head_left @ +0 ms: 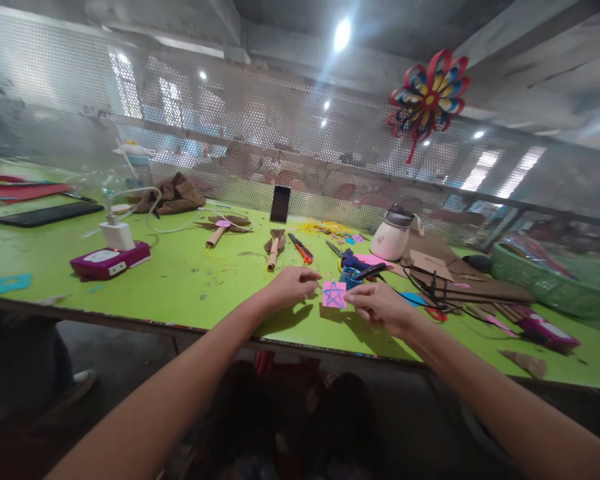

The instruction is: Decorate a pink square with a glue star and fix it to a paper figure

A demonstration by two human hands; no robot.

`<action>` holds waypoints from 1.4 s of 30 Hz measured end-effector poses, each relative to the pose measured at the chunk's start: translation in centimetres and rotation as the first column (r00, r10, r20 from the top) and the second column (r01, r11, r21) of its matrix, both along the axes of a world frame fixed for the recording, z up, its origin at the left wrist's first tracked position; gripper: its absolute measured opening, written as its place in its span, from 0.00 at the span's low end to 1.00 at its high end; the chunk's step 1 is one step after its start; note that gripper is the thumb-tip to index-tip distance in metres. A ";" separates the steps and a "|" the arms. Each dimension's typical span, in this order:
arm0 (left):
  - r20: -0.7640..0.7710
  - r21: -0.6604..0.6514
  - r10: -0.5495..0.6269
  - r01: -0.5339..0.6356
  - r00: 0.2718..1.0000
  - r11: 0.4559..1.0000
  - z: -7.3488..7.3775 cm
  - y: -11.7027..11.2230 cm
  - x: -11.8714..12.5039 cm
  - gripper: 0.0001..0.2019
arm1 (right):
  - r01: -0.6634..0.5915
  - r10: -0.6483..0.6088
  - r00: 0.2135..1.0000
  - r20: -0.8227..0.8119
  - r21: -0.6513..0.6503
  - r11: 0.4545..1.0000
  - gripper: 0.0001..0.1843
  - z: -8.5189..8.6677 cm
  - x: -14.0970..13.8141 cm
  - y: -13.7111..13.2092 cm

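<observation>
A small pink paper square with a blue star drawn on it (334, 294) is held upright above the green table (190, 280). My right hand (380, 308) pinches its right edge between thumb and fingers. My left hand (293, 287) is just left of the square, fingers curled together near its left edge; whether it touches the paper is not clear. A blue tape roll (351, 274) and a black pen (371, 271) lie right behind the square.
Orange-handled cutter (301, 249), scissors (336, 250), two cardboard brooms (275, 249), a white jug (393, 233), cardboard pieces (433, 265), a green basket (555, 280), a magenta box with a charger (111, 259), a phone (50, 214) lie about. A mesh fence stands behind.
</observation>
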State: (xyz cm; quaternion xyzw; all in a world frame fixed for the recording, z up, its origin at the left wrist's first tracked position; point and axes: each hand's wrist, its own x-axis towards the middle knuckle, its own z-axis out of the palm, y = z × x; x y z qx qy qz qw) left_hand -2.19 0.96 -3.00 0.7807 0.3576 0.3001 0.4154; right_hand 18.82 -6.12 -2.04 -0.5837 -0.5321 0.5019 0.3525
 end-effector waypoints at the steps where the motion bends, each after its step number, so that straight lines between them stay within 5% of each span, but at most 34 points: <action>1: 0.061 -0.108 -0.015 0.021 0.998 0.994 0.1 -0.1 0.0 0.13 | -0.003 0.004 1.000 -0.025 0.023 1.000 0.18 -0.1 0.1 -0.1; 5: 0.229 -0.387 -0.069 0.156 0.971 0.909 0.9 -0.5 0.0 0.12 | -0.023 0.028 0.997 -0.069 0.073 0.997 0.21 -0.7 0.2 -0.1; 12: 0.258 -0.470 -0.153 0.262 0.954 0.843 1.8 0.3 0.3 0.12 | -0.025 0.038 0.995 -0.094 0.129 0.991 0.18 -1.4 0.0 0.7; 19: 0.322 -0.536 -0.143 0.305 0.936 0.788 1.0 1.1 1.1 0.14 | 0.000 0.011 0.998 -0.063 0.163 0.987 0.19 -1.5 -0.4 1.1; 25: 0.264 -0.521 -0.059 0.194 0.963 0.831 1.1 1.7 2.0 0.09 | 0.082 -0.109 0.988 0.110 0.226 0.971 0.18 -1.4 1.3 0.4; 30: 0.186 -0.495 -0.031 0.121 0.982 0.860 1.6 3.2 1.9 0.09 | 0.335 -0.383 0.920 0.085 0.335 0.880 0.18 -0.9 4.8 0.3; 35: 0.182 -0.523 0.035 0.067 0.983 0.850 1.4 4.0 2.3 0.08 | 0.191 -0.148 0.977 -0.155 0.317 0.929 0.32 0.4 4.9 2.1; 42: 0.228 -0.505 0.123 0.009 0.966 0.863 2.3 4.2 2.2 0.08 | 0.066 -0.120 0.988 0.102 0.423 0.904 0.18 1.3 2.6 5.0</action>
